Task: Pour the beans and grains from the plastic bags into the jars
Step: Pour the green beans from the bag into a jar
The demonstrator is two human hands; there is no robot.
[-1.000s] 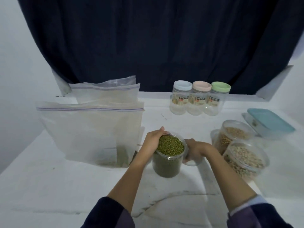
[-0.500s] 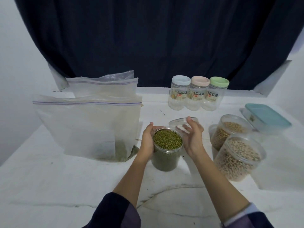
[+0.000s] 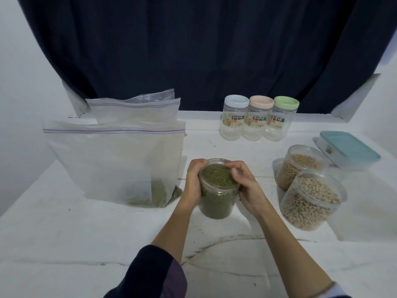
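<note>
At the centre of the frame a clear jar of green mung beans (image 3: 217, 194) is stood on the white tabletop (image 3: 64, 244), filled nearly to its mouth. The jar's side is gripped by the left hand (image 3: 193, 181), fingers curled round the wall, while a clear lid (image 3: 217, 163) is held over the mouth by the right hand (image 3: 245, 181), whose grip is curled round the lid's near edge. The step in hand is judged to be the capping of this jar; the lid appears to be laid on the rim but not clearly seated, so the next move would call for it to be levelled and pressed or turned down while the jar is steadied. To the left of the frame a large zip bag (image 3: 116, 160) is stood upright, a small remnant of green beans left in its lower corner, with further bags (image 3: 135, 108) behind it. At right, two filled jars (image 3: 311, 198) of pale beans are stood touching, seemingly uncapped, beside a teal-lidded box (image 3: 348, 149). Three empty lidded jars (image 3: 260, 117) are lined up at the back, before a dark curtain (image 3: 193, 50) and white walls.
</note>
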